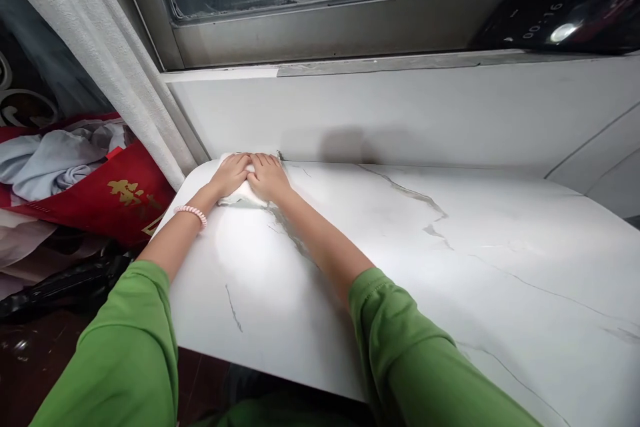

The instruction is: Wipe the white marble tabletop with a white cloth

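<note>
A white cloth (245,199) lies folded on the white marble-patterned table (320,327), at its far left corner close to the wall. My left hand (233,173) presses down on the cloth's left part, fingers bent over it. Beside it, touching at the fingers, my right hand (269,175) grips the cloth's right part from above. Both arms reach forward over the tabletop, and a pink coiled band sits on my left wrist. The hands cover much of the cloth.
Behind the table are a white wall (425,107) and a metal-framed window. A light curtain (113,53) hangs at the left corner. Left of the table stands a red bag (100,193) with clothes in it. A dark device showing a timer (565,13) is at the upper right.
</note>
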Demonstrator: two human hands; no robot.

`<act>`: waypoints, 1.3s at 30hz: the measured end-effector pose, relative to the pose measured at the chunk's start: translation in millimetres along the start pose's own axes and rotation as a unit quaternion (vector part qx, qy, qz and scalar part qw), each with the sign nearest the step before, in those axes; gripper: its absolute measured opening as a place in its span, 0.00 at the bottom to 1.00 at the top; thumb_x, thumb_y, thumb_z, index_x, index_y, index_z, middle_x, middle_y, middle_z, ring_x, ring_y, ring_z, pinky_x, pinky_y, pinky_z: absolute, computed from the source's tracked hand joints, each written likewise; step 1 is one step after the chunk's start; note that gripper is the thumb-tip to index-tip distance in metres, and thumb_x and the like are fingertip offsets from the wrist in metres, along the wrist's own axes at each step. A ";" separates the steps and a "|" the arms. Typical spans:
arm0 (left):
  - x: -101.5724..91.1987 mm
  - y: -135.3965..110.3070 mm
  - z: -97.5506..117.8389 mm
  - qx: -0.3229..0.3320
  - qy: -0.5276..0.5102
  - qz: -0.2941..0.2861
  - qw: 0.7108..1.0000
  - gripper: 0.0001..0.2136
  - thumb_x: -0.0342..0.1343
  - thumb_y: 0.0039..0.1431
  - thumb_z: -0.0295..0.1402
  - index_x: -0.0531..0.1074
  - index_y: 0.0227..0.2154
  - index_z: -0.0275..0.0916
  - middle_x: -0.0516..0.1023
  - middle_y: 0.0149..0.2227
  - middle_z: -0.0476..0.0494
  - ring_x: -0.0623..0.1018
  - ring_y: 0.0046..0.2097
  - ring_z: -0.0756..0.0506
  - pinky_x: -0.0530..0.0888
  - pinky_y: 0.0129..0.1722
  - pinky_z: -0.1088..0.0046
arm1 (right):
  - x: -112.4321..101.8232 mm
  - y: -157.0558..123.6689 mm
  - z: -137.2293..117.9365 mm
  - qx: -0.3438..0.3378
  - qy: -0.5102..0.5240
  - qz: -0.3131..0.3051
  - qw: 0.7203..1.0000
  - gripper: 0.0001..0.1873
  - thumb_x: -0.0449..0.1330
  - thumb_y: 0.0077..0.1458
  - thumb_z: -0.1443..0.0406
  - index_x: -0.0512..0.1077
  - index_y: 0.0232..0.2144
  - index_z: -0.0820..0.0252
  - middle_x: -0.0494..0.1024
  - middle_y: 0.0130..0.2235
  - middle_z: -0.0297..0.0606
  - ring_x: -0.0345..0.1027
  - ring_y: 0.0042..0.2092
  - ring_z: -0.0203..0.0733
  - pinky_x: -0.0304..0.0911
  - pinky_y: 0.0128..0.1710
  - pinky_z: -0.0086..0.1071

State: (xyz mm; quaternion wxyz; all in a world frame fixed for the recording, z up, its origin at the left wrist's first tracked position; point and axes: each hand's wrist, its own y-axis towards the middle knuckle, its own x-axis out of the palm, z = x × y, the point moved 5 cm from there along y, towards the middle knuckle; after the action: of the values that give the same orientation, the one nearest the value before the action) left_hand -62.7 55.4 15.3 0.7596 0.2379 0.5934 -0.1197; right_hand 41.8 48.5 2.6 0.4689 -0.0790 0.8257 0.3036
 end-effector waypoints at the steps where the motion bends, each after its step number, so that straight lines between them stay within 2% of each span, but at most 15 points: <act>1: -0.3 -0.2 0.6 -0.001 0.003 -0.001 1.000 0.18 0.42 0.59 0.27 0.66 0.52 0.36 0.68 0.58 0.38 0.64 0.60 0.42 0.55 0.63 0.59 | 0.2 0.0 0.5 0.001 -0.001 0.000 1.000 0.25 0.47 0.57 0.68 0.63 0.56 0.72 0.68 0.58 0.51 0.57 0.59 0.51 0.44 0.62 0.44; 6: -2.8 -13.1 11.2 -0.035 0.014 -0.024 0.999 0.19 0.41 0.62 0.29 0.64 0.54 0.34 0.63 0.62 0.36 0.61 0.63 0.42 0.51 0.65 0.58 | -0.7 -10.6 -4.4 -0.007 -0.005 -0.008 1.000 0.27 0.45 0.59 0.67 0.60 0.59 0.73 0.65 0.61 0.51 0.54 0.62 0.50 0.43 0.64 0.45; 11: -3.1 -50.0 33.0 -0.048 0.037 -0.033 0.998 0.21 0.38 0.63 0.29 0.61 0.57 0.31 0.61 0.63 0.35 0.58 0.65 0.43 0.48 0.66 0.56 | -6.4 -43.4 -24.5 -0.017 -0.016 -0.032 0.999 0.29 0.44 0.60 0.67 0.57 0.61 0.75 0.62 0.63 0.53 0.51 0.65 0.51 0.42 0.65 0.46; 14: -5.0 -88.1 55.2 -0.033 0.054 -0.031 0.998 0.22 0.37 0.64 0.30 0.59 0.59 0.30 0.61 0.63 0.34 0.56 0.66 0.42 0.48 0.66 0.55 | -15.1 -78.7 -48.3 -0.032 -0.022 -0.048 0.998 0.30 0.44 0.60 0.66 0.56 0.62 0.76 0.60 0.64 0.55 0.49 0.65 0.53 0.41 0.65 0.49; 18: -15.2 -151.5 97.0 -0.009 0.065 -0.023 0.998 0.22 0.35 0.66 0.30 0.56 0.61 0.30 0.60 0.64 0.33 0.55 0.67 0.42 0.50 0.66 0.54 | -32.2 -135.9 -87.6 -0.061 -0.016 -0.074 0.995 0.32 0.44 0.61 0.64 0.54 0.63 0.80 0.58 0.64 0.59 0.47 0.66 0.59 0.40 0.65 0.53; 21: -25.4 -198.0 127.2 -0.015 0.069 -0.013 0.997 0.23 0.34 0.67 0.30 0.54 0.62 0.31 0.60 0.64 0.33 0.55 0.67 0.42 0.52 0.66 0.53 | -43.1 -173.2 -116.5 -0.100 0.001 -0.093 0.991 0.32 0.45 0.62 0.63 0.54 0.63 0.82 0.56 0.65 0.61 0.46 0.66 0.62 0.41 0.65 0.56; 26: -36.2 -258.8 154.4 -0.054 0.092 0.026 0.994 0.24 0.36 0.68 0.29 0.45 0.66 0.37 0.58 0.65 0.36 0.57 0.66 0.42 0.54 0.65 0.53 | -49.3 -207.6 -154.4 -0.163 0.037 -0.103 0.981 0.32 0.46 0.62 0.63 0.53 0.63 0.82 0.55 0.65 0.62 0.45 0.66 0.63 0.42 0.64 0.57; 29: -39.3 -281.4 154.9 -0.074 0.106 0.049 0.990 0.26 0.36 0.67 0.28 0.43 0.67 0.38 0.57 0.65 0.35 0.57 0.66 0.41 0.54 0.65 0.53 | -46.8 -211.4 -172.0 -0.199 0.054 -0.109 0.972 0.33 0.47 0.61 0.62 0.54 0.63 0.82 0.56 0.64 0.64 0.46 0.66 0.64 0.43 0.64 0.57; 32: -42.9 -291.7 143.5 -0.092 0.108 0.057 0.988 0.25 0.35 0.67 0.29 0.45 0.66 0.37 0.57 0.65 0.35 0.58 0.65 0.40 0.55 0.65 0.53 | -39.7 -203.6 -183.5 -0.211 0.069 -0.113 0.968 0.33 0.48 0.61 0.62 0.55 0.62 0.82 0.57 0.63 0.65 0.47 0.65 0.65 0.42 0.64 0.57; 36: -50.1 -288.2 115.2 -0.115 0.092 0.034 0.988 0.23 0.35 0.67 0.32 0.50 0.64 0.37 0.59 0.64 0.35 0.60 0.64 0.40 0.55 0.65 0.52 | -24.8 -181.1 -189.8 -0.215 0.083 -0.106 0.967 0.33 0.48 0.60 0.62 0.56 0.61 0.82 0.58 0.63 0.64 0.49 0.65 0.64 0.42 0.64 0.56; 39: -54.0 -274.2 89.0 -0.130 0.073 0.002 0.989 0.22 0.35 0.66 0.33 0.54 0.62 0.35 0.59 0.63 0.35 0.59 0.64 0.39 0.54 0.65 0.51 | -12.5 -158.4 -187.5 -0.206 0.092 -0.098 0.969 0.33 0.49 0.59 0.62 0.56 0.61 0.82 0.60 0.62 0.63 0.50 0.64 0.62 0.41 0.64 0.55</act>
State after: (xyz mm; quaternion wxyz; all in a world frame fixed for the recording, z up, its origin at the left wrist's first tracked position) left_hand -129.3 -230.2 23.1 0.7388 0.1467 0.6574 -0.0227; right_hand -21.8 -188.5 15.7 0.3918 -0.2825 0.7731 0.4111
